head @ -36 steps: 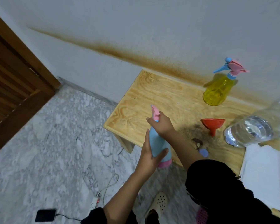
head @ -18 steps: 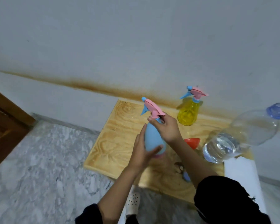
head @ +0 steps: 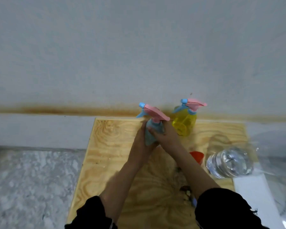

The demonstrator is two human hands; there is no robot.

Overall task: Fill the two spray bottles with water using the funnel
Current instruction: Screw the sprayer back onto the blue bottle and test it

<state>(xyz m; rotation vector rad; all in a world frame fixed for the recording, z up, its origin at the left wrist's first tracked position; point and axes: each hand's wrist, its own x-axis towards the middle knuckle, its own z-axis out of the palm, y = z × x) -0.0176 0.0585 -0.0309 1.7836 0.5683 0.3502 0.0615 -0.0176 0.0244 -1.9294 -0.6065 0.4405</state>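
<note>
Both my hands are on the blue spray bottle (head: 151,134), which stands upright near the far edge of the wooden table (head: 109,154). My left hand (head: 141,142) wraps its body from the left, fingers curled shut around it. My right hand (head: 165,134) grips it from the right, up near the neck, also closed on it. Its pink trigger head (head: 155,113) is on, nozzle pointing left.

The yellow spray bottle (head: 184,123) sits just beside it to the right, against the wall (head: 139,55), upright, with the same kind of pink and blue head. It is not touched by either hand.

The red funnel (head: 197,157) is on the table behind my right forearm and only partly visible. The big clear water bottle (head: 229,162) lies on its side at the table's right edge, with water inside; it looks capped, but blur makes that hard to confirm. A white sheet (head: 254,195) lies nearer to me than that bottle. Both sleeves are black.
</note>
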